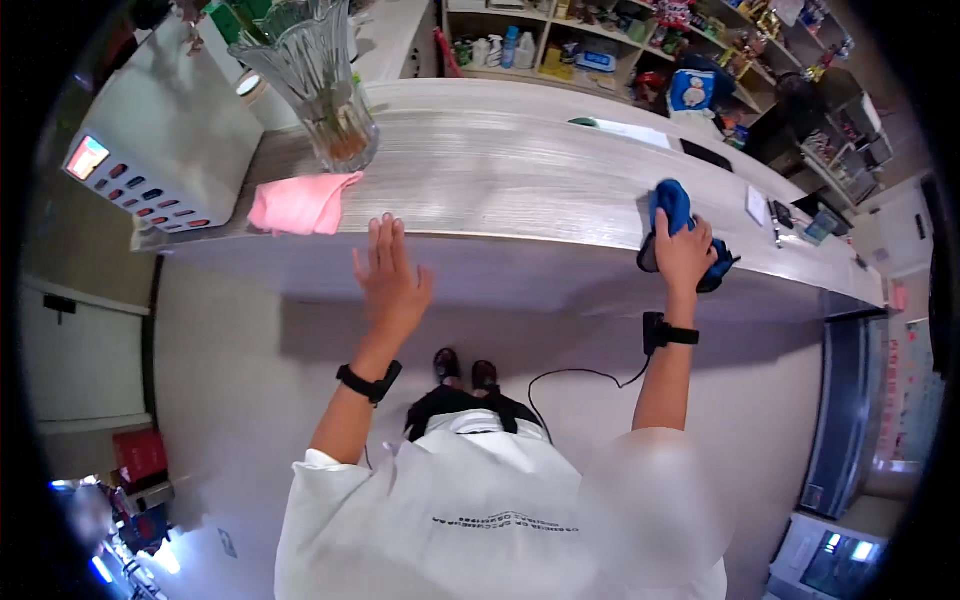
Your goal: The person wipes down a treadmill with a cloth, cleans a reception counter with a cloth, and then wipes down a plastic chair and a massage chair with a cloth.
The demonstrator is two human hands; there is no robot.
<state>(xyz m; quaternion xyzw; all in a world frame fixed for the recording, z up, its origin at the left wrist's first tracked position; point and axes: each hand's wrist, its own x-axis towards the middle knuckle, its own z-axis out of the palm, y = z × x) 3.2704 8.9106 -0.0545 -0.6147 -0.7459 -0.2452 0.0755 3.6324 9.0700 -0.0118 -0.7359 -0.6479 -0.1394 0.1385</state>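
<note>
My right hand [684,251] grips a crumpled dark blue cloth [670,201] on the front part of a light wood-grain counter [480,172]. Part of the cloth hangs past the counter's front edge. My left hand [391,274] holds nothing; its fingers are extended, with the thumb apart, close to that same edge. Nearest to it on the left is a folded pink cloth [304,204], lying flat on the counter. A clear fluted glass vase [330,112] with stems and water in it stands just behind the pink cloth.
A white box-like unit [172,135] with a small screen stands at the counter's left end. Toward the right lie a dark flat device [705,154], a white card-like item [756,205] and small objects. Behind are shelves [547,45] with bottles and packets. A cable [574,370] runs from my right wrist.
</note>
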